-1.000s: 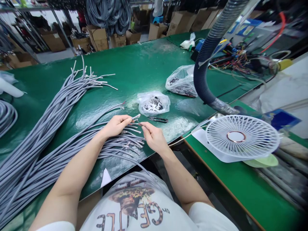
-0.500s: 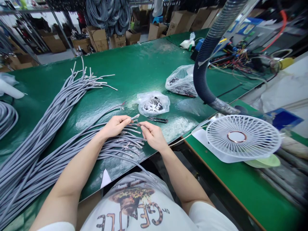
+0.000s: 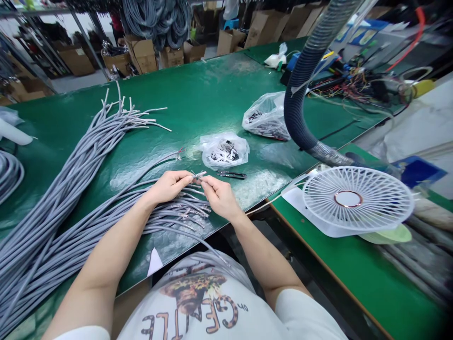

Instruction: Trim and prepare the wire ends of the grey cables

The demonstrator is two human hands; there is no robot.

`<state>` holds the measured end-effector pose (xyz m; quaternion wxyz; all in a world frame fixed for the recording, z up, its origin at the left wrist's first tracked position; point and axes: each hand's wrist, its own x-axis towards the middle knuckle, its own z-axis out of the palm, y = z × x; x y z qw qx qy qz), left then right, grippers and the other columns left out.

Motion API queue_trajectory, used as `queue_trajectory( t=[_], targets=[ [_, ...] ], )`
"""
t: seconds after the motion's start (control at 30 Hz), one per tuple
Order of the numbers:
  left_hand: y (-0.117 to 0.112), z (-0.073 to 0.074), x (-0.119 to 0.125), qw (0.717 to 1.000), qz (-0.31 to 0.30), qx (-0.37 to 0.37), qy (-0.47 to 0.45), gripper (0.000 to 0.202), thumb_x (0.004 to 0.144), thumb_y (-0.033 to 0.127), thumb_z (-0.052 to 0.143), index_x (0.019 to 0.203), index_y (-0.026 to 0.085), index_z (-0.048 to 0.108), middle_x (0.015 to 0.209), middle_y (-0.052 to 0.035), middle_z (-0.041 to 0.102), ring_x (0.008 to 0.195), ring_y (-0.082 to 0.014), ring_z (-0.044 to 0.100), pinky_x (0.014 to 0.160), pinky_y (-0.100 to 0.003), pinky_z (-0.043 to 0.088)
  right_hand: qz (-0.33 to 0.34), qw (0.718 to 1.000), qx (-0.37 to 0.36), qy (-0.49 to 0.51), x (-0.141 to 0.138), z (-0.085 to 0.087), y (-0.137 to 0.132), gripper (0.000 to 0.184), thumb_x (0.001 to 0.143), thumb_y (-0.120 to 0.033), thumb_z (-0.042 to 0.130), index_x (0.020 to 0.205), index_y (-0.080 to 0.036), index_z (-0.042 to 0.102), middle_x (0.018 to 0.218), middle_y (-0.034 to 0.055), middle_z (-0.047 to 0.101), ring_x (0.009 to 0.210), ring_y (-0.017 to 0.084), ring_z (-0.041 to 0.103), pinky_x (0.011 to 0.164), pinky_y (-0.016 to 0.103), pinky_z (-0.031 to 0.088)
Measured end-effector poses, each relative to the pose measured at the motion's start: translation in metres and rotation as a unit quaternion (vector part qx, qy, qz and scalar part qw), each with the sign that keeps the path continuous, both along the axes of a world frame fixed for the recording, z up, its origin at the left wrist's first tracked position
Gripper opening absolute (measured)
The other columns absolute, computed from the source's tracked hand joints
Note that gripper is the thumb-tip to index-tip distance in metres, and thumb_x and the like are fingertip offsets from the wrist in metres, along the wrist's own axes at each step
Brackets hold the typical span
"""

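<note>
My left hand (image 3: 172, 184) pinches a grey cable near its stripped end (image 3: 201, 174), thumb on top. Close against it, my right hand (image 3: 220, 194) is closed at the same end, its thumb and forefinger on the fine wire strands; the exact strand is too small to make out. Beneath both hands lies a bundle of grey cables (image 3: 116, 222) with stripped ends toward the right. Just beyond my right hand are black thread snips (image 3: 231, 175) and a clear plastic bag (image 3: 226, 152) of small black and white pieces.
A second grey cable bundle (image 3: 79, 156) lies to the left. Farther back sits another filled plastic bag (image 3: 265, 118). A ribbed hose (image 3: 295, 104) curves down over the table's right side, above a white fan (image 3: 357, 200). Cardboard boxes (image 3: 143, 55) stand behind the table.
My right hand has shifted slightly left and up, closing in on my left hand at the cable end. My left hand stays nearly in place, still gripping the cable.
</note>
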<state>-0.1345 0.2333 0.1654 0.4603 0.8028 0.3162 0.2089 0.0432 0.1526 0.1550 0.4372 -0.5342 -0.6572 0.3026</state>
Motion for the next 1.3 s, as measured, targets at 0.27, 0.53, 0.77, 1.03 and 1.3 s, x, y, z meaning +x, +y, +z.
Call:
queue_trajectory(
  t=[0.27, 0.53, 0.77, 1.03, 1.3],
  targets=[
    [-0.002, 0.001, 0.002, 0.998, -0.001, 0.04, 0.056, 0.045, 0.092, 0.045, 0.04, 0.096, 0.014, 0.071, 0.09, -0.0048, 0.073, 0.084, -0.0187, 0.064, 0.08, -0.025, 0.046, -0.022, 0.999, 0.011, -0.022, 0.0, -0.004, 0.002, 0.028, 0.092, -0.027, 0.042, 0.092, -0.017, 0.068, 0.075, 0.0027, 0.066, 0.065, 0.013, 0.058, 0.063, 0.023, 0.042],
    [-0.005, 0.003, 0.004, 0.998, 0.006, 0.045, 0.034, 0.042, 0.091, 0.044, 0.041, 0.094, 0.013, 0.068, 0.088, -0.0044, 0.071, 0.081, -0.0168, 0.063, 0.076, -0.023, 0.045, -0.027, 0.998, 0.018, -0.049, 0.003, 0.003, -0.001, 0.027, 0.093, -0.027, 0.041, 0.09, -0.018, 0.066, 0.081, 0.0045, 0.069, 0.072, 0.015, 0.062, 0.067, 0.023, 0.044],
    [0.003, -0.008, 0.005, 0.99, 0.069, 0.073, 0.1, 0.045, 0.092, 0.046, 0.038, 0.085, 0.014, 0.068, 0.078, -0.003, 0.07, 0.071, -0.0155, 0.06, 0.069, -0.024, 0.042, 0.111, 0.987, 0.083, -0.084, -0.02, 0.028, -0.023, 0.029, 0.093, -0.026, 0.039, 0.087, -0.02, 0.066, 0.079, 0.0045, 0.069, 0.071, 0.014, 0.063, 0.068, 0.024, 0.047],
    [0.005, -0.009, -0.002, 0.991, 0.099, 0.081, 0.031, 0.043, 0.09, 0.046, 0.042, 0.084, 0.013, 0.068, 0.079, -0.0039, 0.071, 0.074, -0.0158, 0.061, 0.071, -0.024, 0.043, -0.007, 0.992, 0.066, -0.107, 0.001, 0.04, -0.027, 0.026, 0.095, -0.026, 0.041, 0.101, -0.019, 0.065, 0.087, 0.0058, 0.071, 0.076, 0.015, 0.066, 0.071, 0.024, 0.048],
    [0.001, -0.012, 0.001, 0.981, 0.098, 0.165, 0.038, 0.037, 0.089, 0.042, 0.048, 0.091, 0.016, 0.073, 0.086, -0.0069, 0.073, 0.076, -0.0158, 0.064, 0.072, -0.024, 0.044, -0.049, 0.985, 0.0, -0.164, 0.019, 0.01, -0.024, 0.025, 0.094, -0.026, 0.042, 0.095, -0.018, 0.066, 0.073, 0.0036, 0.068, 0.064, 0.015, 0.063, 0.06, 0.024, 0.042]
  ],
)
